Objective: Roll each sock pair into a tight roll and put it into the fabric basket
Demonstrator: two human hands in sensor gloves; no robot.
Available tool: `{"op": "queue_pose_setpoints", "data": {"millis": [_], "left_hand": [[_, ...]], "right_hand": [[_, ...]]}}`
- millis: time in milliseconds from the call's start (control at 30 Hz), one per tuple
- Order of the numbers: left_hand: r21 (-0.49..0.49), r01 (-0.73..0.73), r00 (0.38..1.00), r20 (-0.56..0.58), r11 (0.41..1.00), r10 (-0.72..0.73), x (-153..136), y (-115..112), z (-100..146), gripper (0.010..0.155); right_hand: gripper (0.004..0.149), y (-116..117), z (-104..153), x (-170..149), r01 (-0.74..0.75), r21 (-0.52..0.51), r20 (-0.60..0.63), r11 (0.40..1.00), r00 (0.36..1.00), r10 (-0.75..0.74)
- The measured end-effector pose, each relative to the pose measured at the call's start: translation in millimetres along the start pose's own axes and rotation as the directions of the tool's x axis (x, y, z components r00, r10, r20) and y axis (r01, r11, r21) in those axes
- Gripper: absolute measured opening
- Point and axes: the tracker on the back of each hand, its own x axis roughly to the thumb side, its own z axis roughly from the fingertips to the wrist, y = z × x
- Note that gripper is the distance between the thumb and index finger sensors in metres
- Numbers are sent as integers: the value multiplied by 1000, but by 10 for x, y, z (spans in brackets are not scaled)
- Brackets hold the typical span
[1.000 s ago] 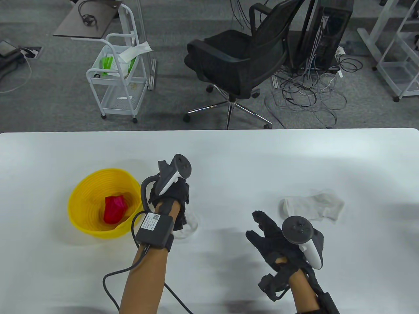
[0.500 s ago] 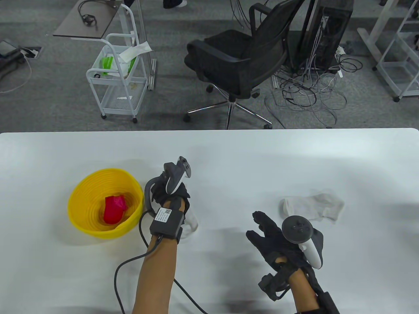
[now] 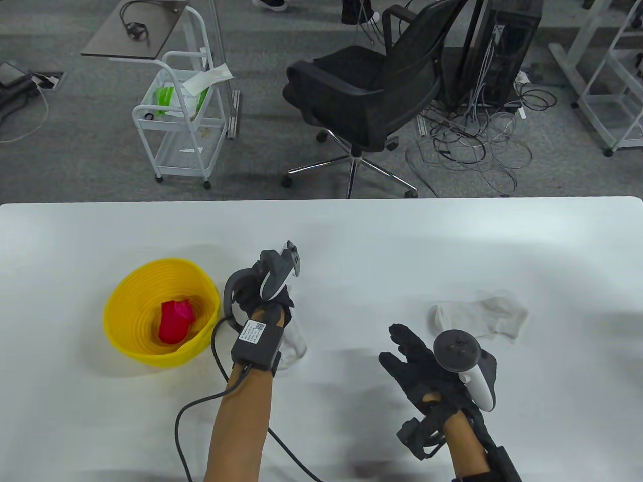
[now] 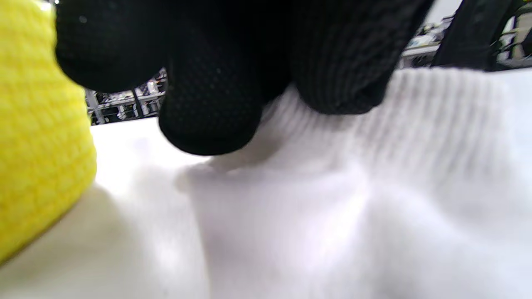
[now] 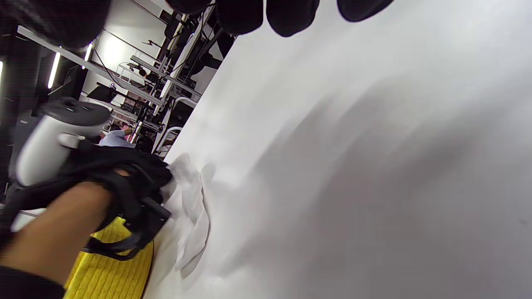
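A white ribbed cotton sock (image 3: 294, 344) is gripped at its cuff by the curled fingers (image 4: 208, 120) of the left hand (image 3: 263, 296), just beside the yellow woven fabric basket (image 3: 123, 301), in which a red rolled sock pair (image 3: 176, 321) lies. The right hand (image 3: 422, 364) is held with fingers straight and slightly spread, seemingly above the white table (image 3: 351, 241), near a second white sock (image 3: 482, 316).

We saw a white table (image 3: 351, 236) across the near half of the table view, and grey carpet (image 3: 261, 165) beyond it. A black office chair (image 3: 366, 95) stood behind the table's middle, with a tangle of cables (image 3: 472, 145) on the floor to its right beside a dark computer tower (image 3: 502, 45). To the left stood a white wire cart (image 3: 178, 125) and a small dark-topped stand (image 3: 133, 30). White frames (image 3: 603, 75) stood far right.
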Motion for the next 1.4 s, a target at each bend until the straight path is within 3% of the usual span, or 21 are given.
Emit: {"op": "queue_pose_setpoints", "data": {"millis": [200, 333, 667, 800, 967, 1200, 1400], "left_hand": [[117, -1, 994, 111, 993, -12, -32, 538, 460, 42], [144, -26, 982, 187, 989, -1, -148, 885, 817, 42], [229, -77, 929, 371, 970, -13, -405, 1508, 1801, 42], [123, -157, 878, 472, 980, 82, -467, 1667, 2173, 42], [-13, -118, 839, 534, 993, 107, -369, 1589, 2328, 43], [-166, -71, 827, 541, 984, 151, 12, 930, 2031, 42], [-36, -36, 808, 587, 999, 50, 347, 507, 1719, 43]], "right_hand": [[81, 2, 13, 1, -15, -11, 10, 1000, 1000, 15], [81, -12, 13, -1, -10, -19, 12, 1000, 1000, 11], [81, -51, 27, -29, -7, -31, 19, 999, 1000, 8], [81, -62, 30, -41, -30, -59, 13, 998, 999, 31], [81, -55, 26, -42, -27, -54, 7, 998, 1000, 27], [81, -58, 22, -47, -32, -62, 8, 998, 999, 32], [81, -39, -6, -55, -54, -54, -11, 997, 999, 53]]}}
